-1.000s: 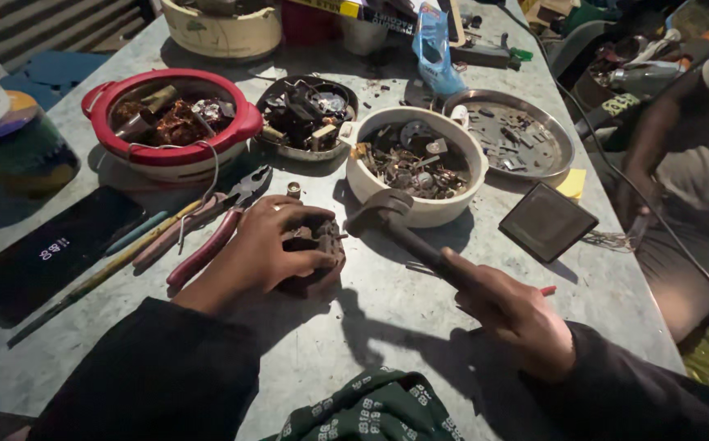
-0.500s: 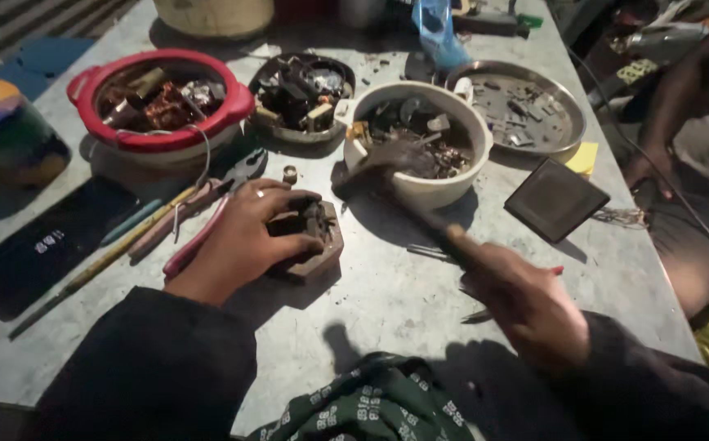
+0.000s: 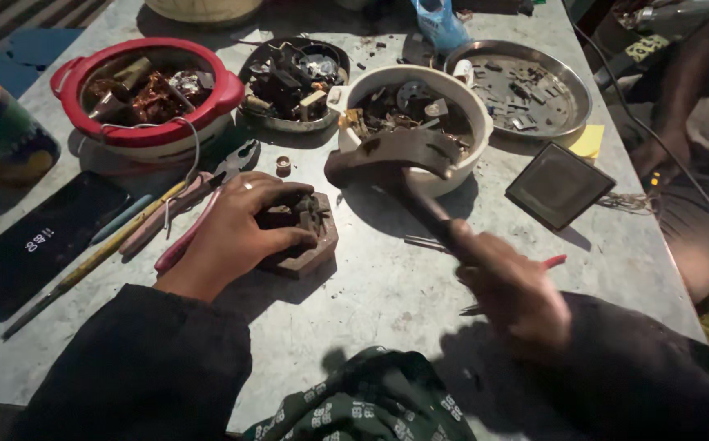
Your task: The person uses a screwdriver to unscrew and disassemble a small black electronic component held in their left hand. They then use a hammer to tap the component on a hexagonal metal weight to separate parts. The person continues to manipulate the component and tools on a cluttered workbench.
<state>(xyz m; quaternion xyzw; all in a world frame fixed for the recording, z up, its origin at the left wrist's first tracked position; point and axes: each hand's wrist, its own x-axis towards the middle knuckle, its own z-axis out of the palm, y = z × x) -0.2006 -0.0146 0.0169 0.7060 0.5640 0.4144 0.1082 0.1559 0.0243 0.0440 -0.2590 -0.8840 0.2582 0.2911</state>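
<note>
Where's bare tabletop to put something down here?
Biggest bare patch: front centre of the table, between the hexagonal block under the left hand and the right hand with the hammer. A smaller strip lies right of the dark square plate. The far edge is crowded: red-rimmed bowl, white bowl, steel tray.

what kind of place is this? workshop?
Likely a small scrap-dismantling or repair bench. Bowls hold sorted metal parts: a red-rimmed bowl with coppery pieces, a white bowl. The right hand holds a hammer; pliers lie on the table.
</note>
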